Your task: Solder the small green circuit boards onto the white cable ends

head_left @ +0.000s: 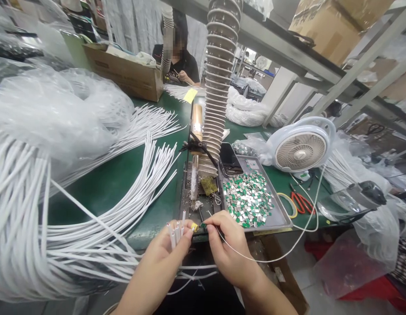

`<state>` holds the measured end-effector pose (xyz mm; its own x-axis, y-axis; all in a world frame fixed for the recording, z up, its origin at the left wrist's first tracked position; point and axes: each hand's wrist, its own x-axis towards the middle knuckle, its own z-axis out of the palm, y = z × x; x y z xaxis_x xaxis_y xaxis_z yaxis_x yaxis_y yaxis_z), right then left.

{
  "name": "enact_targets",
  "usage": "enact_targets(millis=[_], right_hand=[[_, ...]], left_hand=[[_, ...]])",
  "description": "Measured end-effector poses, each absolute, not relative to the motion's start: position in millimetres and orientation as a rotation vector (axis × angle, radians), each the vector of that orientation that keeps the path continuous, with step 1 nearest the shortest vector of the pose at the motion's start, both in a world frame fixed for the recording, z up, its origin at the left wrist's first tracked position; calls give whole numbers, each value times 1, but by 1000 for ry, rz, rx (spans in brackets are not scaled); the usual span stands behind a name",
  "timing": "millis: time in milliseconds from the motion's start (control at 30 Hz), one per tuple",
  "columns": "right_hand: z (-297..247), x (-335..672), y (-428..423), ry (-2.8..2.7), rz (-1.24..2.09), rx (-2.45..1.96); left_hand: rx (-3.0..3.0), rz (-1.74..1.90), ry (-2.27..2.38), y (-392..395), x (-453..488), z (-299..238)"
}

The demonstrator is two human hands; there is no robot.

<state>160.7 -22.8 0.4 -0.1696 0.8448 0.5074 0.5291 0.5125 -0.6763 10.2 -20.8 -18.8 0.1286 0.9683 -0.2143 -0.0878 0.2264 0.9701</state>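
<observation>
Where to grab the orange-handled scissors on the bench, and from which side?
Probably the orange finger loops, from above on the near side. The scissors lie flat on the green bench mat, blades pointing away, handles toward the person, so the loops come to hand first. A white wire curves close by.

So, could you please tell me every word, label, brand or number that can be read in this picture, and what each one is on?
Nothing here can be read with certainty.
Cardboard box on the upper shelf: any printing is too blurred to read.
Yellow note: no writing can be made out.
Small label on the grey tray: too small to read.
</observation>
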Motion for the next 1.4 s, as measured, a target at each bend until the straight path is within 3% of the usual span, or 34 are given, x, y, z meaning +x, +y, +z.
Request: enact_targets(millis=[1000, 1400], right_hand=[[-14, 147, -24, -1692, 438, -1143], [-48, 144, -37, -1605, 247, -963]], left_hand=[[1129, 1029, 1118, -24, 8, -18], [872, 1023, 1172, -18, 14, -18]])
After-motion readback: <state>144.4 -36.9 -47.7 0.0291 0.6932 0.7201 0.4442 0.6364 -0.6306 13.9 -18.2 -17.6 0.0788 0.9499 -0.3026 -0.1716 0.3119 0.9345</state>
